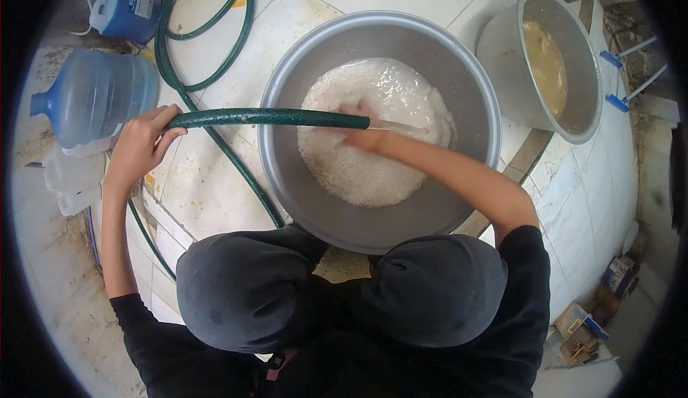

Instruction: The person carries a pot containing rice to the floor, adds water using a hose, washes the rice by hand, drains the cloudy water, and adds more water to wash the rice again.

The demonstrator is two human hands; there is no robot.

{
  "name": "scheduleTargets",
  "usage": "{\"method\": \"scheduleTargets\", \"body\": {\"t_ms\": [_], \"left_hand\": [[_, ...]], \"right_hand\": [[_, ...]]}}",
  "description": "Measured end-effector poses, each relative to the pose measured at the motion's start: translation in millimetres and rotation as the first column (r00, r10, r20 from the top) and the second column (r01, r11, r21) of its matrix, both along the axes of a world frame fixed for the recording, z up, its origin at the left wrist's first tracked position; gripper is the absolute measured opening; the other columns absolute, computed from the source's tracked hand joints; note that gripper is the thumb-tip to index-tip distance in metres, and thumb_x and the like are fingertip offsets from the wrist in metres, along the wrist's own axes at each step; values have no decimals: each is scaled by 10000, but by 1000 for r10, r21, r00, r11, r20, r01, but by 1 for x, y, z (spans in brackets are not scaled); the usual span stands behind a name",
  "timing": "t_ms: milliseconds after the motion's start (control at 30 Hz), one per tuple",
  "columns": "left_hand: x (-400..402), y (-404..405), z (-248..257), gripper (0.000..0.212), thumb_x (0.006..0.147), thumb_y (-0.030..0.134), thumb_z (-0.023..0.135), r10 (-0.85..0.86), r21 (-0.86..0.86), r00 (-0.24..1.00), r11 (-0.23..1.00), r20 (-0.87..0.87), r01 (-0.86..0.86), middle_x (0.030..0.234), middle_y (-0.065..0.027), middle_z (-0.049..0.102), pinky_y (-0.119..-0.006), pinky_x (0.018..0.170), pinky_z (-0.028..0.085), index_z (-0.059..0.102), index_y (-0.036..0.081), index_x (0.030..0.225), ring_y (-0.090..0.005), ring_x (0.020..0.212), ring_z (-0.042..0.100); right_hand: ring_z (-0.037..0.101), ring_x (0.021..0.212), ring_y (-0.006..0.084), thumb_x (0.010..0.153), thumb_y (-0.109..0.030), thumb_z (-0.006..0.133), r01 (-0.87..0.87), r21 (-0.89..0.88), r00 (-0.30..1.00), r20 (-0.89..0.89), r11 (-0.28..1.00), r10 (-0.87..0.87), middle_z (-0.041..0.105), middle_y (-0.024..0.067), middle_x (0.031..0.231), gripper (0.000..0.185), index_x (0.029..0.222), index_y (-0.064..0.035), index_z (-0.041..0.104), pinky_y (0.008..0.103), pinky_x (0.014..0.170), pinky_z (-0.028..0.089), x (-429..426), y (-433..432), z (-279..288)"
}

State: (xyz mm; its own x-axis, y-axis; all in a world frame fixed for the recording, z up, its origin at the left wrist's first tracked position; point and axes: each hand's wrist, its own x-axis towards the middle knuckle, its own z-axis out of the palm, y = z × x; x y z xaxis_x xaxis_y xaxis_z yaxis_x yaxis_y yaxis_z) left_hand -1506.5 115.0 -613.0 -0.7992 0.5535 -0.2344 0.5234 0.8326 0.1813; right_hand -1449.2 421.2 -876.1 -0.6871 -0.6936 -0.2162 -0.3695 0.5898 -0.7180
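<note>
My left hand [141,139] grips a green rubber hose [269,116] a good way back from its end. The hose reaches across the rim of a large grey metal basin [279,183], and water [400,127] runs from its mouth. Wet white grains [371,183] that look like rice lie in the basin, with a shiny watery surface on the far side. My right hand [366,139] is down at the grains beneath the hose. It is blurred and partly covered by the hose, so its fingers are unclear. The basin stands on white floor tiles, just beyond my knees.
A second metal basin [497,59] with cloudy yellowish liquid [545,70] leans at the right. At the left are a large blue water bottle [102,99] on its side, a jug of blue liquid [129,13] and whitish plastic jugs [75,175]. Coiled hose [244,37] lies on the tiles.
</note>
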Motion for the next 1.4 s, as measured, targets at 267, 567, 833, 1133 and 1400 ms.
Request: {"method": "scheduleTargets", "body": {"t_ms": [267, 567, 833, 1133, 1400], "left_hand": [[2, -11, 2, 251, 793, 258, 541, 41, -42, 998, 998, -44, -43, 720, -151, 532, -391, 561, 393, 507, 22, 873, -346, 634, 521], [0, -5, -1, 261, 807, 270, 521, 38, -57, 999, 998, -12, -39, 733, -154, 535, -389, 582, 396, 510, 23, 890, -347, 652, 522], [-7, -1, -1, 270, 801, 278, 532, 50, -66, 998, 997, -23, -52, 726, -157, 530, -385, 566, 392, 516, 25, 894, -334, 614, 512], [-8, -2, -3, 268, 798, 255, 536, 24, -87, 1000, 996, 2, -23, 769, -162, 559, -395, 580, 402, 526, 18, 922, -349, 678, 529], [-10, 1, -11, 266, 803, 282, 525, -33, -119, 999, 992, 9, 34, 734, -169, 558, -393, 565, 404, 526, 29, 888, -354, 660, 526]], "right_hand": [[396, 1090, 346, 779, -266, 523, 519, 525, 849, -223, 674, -480, 309, 199, 1257, 479, 1200, -85, 387, 530, 826, 355, 9, 40, -9], [519, 916, 358, 748, -264, 508, 383, 273, 906, 73, 882, -416, 554, 212, 948, 355, 997, -12, 534, 424, 798, 410, 23, 16, -19], [446, 1094, 297, 816, -329, 490, 774, -187, 633, 217, 604, -743, 498, 187, 1138, 470, 1164, -16, 457, 366, 948, 318, -51, 10, -29], [346, 1147, 320, 752, -336, 568, -339, -16, 927, -179, 941, 331, 366, 78, 1264, 438, 1149, -168, 499, 615, 915, 199, 49, -23, 26], [502, 970, 240, 706, -213, 605, -372, 247, 894, -163, 895, 417, 409, 4, 1203, 392, 1086, -223, 507, 376, 711, 455, 22, 49, -18]]}}
